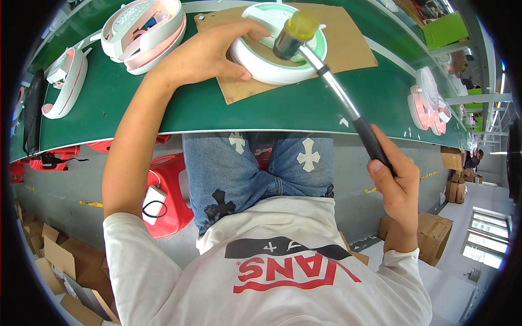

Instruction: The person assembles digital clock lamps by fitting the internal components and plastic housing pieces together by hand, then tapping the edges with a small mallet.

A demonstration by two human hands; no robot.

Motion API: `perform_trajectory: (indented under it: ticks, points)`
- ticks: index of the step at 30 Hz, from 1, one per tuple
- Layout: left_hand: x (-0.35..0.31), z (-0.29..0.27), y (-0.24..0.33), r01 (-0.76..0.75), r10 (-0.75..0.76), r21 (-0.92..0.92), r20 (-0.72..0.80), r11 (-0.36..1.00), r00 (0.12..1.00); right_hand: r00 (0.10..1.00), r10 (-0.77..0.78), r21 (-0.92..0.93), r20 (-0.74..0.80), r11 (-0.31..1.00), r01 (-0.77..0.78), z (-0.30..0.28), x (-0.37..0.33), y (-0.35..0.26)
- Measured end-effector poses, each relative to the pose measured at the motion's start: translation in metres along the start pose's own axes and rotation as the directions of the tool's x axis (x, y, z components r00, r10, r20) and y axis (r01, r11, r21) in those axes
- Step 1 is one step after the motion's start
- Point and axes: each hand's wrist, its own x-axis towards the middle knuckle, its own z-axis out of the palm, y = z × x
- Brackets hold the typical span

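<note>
A rounded white and green plastic housing (pixel 272 70) lies on a flat cardboard sheet (pixel 348 49) at the far middle of the green table. My left hand (pixel 220 51) grips its left side, with the thumb against the near rim and the fingers over the top. In my right hand (pixel 397 182) is the black grip of a mallet (pixel 348 103), its fingers wrapped round it. The mallet has a silver shaft and a yellow and dark head, which appears over the housing's right part and hides some of it. Whether the head touches the housing I cannot tell.
Pink and white housings (pixel 144 38) stand left of the cardboard, and more (pixel 429 103) lie at the table's right end. A long black object (pixel 35 111) is at the left edge. Below is a red stool (pixel 171 190) holding a white device with a cable (pixel 155 205).
</note>
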Motion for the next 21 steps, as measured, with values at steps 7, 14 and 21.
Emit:
perform_trajectory:
  ticks: [7,14,21]
  points:
    - [-0.002,0.004,-0.004,0.18,-0.152,-0.394,0.102,0.901,0.983,0.991,-0.129,-0.104,0.046,0.986,0.134,0.02,0.006,-0.004]
    - [-0.001,0.004,-0.002,0.182,-0.128,-0.389,0.161,0.903,0.979,0.997,-0.036,-0.006,-0.069,0.999,0.035,0.022,0.0,-0.025]
    - [-0.002,0.003,-0.007,0.08,-0.043,-0.199,0.184,0.977,0.982,0.998,-0.031,0.058,-0.045,0.998,0.033,0.014,-0.001,-0.019]
